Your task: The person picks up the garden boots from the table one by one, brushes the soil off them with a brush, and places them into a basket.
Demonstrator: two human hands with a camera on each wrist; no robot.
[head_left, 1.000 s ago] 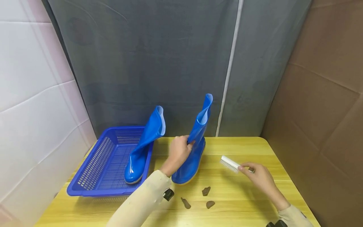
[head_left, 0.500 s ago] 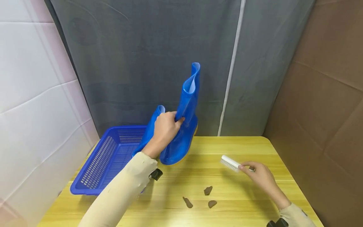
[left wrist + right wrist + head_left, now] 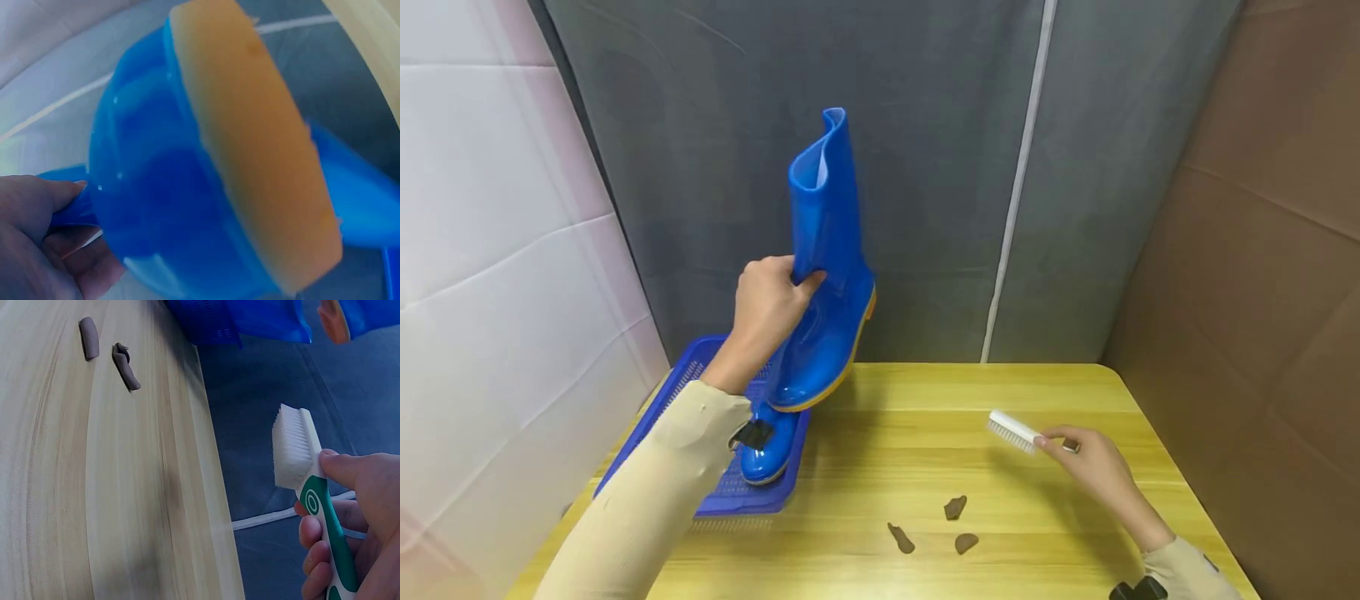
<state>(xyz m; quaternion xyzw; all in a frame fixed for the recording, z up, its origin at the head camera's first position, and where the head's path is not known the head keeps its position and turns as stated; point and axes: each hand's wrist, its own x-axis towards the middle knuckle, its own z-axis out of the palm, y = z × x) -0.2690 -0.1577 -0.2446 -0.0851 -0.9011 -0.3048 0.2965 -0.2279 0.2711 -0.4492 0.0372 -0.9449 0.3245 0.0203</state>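
A blue rain boot (image 3: pixel 831 250) with a yellow sole hangs in the air, gripped by its shaft in my left hand (image 3: pixel 769 304). Its toe points down and toward me, over the right side of the blue basket (image 3: pixel 752 504). Inside that basket lies a second blue boot (image 3: pixel 769 446), mostly hidden behind the held one. The left wrist view shows the held boot's sole (image 3: pixel 256 144) up close. Over the table's right part my right hand (image 3: pixel 1093 467) holds a scrub brush (image 3: pixel 1013 430), white bristles facing left; its green and white handle (image 3: pixel 331 531) shows in the right wrist view.
Several brown lumps, three in the head view, lie on the wooden table (image 3: pixel 880 467) near its front middle, one lump being (image 3: pixel 955 507) farthest back. A grey curtain (image 3: pixel 925 208) stands behind the table, a white wall at left and a brown one (image 3: pixel 1247 275) at right.
My left hand has lifted the boot off the table and carried it left, up to above the basket. The right hand with the brush has stayed nearly still.
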